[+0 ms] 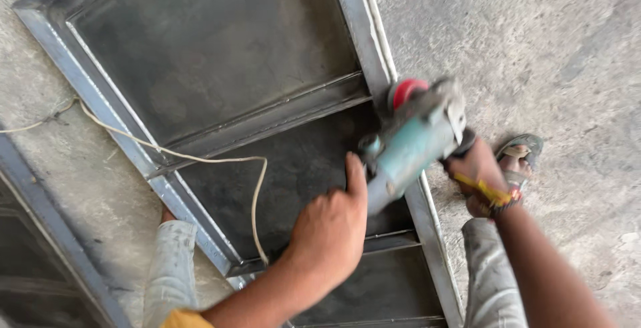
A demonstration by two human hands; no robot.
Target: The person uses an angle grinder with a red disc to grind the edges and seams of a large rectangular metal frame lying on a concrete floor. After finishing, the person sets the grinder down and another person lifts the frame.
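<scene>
Both hands are on the teal angle grinder [410, 147]: left hand [330, 228] fingers wrapped round its rear body, right hand [477, 168] gripping the side handle. It's sitting over the right rail of the grey metal door frame [374, 47] on the concrete floor [547, 47], white cord [200, 159] trailing across.

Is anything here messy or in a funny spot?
The pale cord trails loosely across the metal door frame, right where the grinder is held. The foot beside it wears only an open sandal.

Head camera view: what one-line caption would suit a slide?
Both hands, left hand and right hand, hold a teal angle grinder over a grey metal door frame.
</scene>
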